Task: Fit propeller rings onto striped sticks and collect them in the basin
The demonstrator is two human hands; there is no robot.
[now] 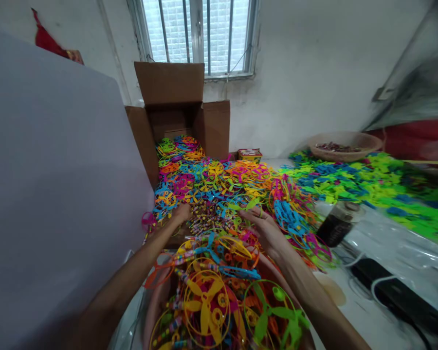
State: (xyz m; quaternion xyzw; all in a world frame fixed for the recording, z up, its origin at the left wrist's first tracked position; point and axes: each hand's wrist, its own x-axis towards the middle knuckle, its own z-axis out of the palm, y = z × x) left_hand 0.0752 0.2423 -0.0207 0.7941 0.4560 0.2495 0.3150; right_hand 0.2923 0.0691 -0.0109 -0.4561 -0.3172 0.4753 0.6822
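Reaching into bright plastic

The left hand (178, 214) rests in a heap of plastic propellers (211, 177) spilling from a cardboard box (171, 107), its fingertips hidden among the rings. The right hand (263, 228) lies open near it, fingers (250, 215) spread over the same heap, with a cluster of beaded sticks (204, 223) between the two hands. Under both forearms, a pink tub (155, 311) holds more propellers, yellow, green and orange, on beaded sticks. To the right, a jar (337, 226) stands on plastic sheeting (394, 243) near a black bar (390, 282), and a spread of green and blue pieces (354, 187) reaches a woven bowl (345, 146)
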